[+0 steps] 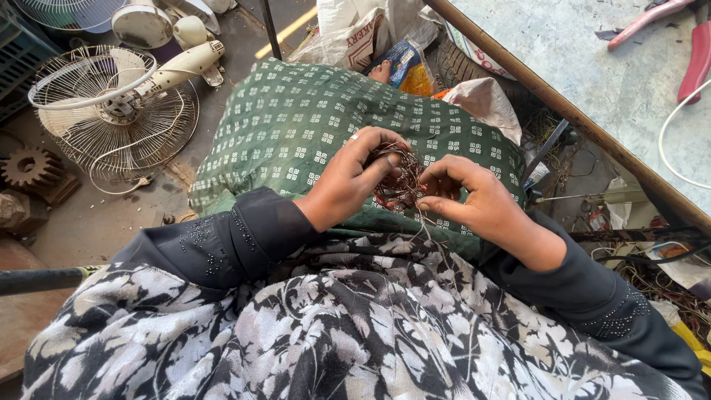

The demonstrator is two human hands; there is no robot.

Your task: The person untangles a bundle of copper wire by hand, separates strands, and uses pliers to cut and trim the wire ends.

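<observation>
Head view: tangle of copper wire (396,178) is being held between both hands above the lap, over a green patterned cloth (296,118) that is draping the knees. Left hand (348,181) is curling around the tangle from its left side, fingers closed onto the strands with a ring showing on one finger, so the bundle is being steadied against pulling. Right hand (474,196) is pinching the tangle's right edge between thumb and bent fingers, closed on a few strands; a thin loose wire is trailing downward from there toward the black-and-white floral garment (355,326). Holding the bundle close to the body and centred is keeping the fine strands within easy sight. On the floor to the left, a dismantled fan with wire guard (111,111) is lying well apart from the hands, with a rusty gear (29,167) beside it. To the upper right, a counter (592,67) is carrying red-handled pliers (696,59) and a white cable (678,148). More scrap wire is lying beneath its edge.
</observation>
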